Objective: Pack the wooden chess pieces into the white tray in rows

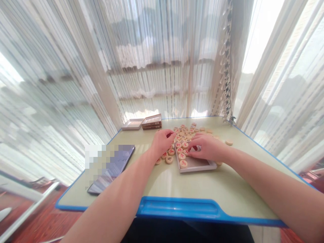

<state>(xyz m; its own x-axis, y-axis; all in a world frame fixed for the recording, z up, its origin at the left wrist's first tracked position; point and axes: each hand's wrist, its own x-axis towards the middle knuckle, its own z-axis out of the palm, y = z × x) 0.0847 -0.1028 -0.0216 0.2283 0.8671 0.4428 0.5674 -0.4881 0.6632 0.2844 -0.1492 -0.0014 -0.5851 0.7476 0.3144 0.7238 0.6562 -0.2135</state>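
A shallow white box [198, 169] lies on the table with several round Chinese chess pieces [183, 164] along its left side, red characters facing up. My right hand [209, 147] is over the box. Its thumb and fingertips close on a Chinese chess piece [186, 152] in the second column. To the left of the box, my left hand [163, 141] hovers at the loose pieces, fingers curled and closed; what is between them, if anything, is hidden. More loose pieces [169, 160] lie beneath and beside this hand, and a larger cluster [186, 132] spreads behind the box.
A phone or tablet [118, 168] lies on the left of the blue-edged table [162, 184]. At the far left edge are an open shallow box [132, 124] and a small stack of boxes [152, 122]. One piece [229, 142] sits apart on the right. Curtains [162, 67] hang behind.
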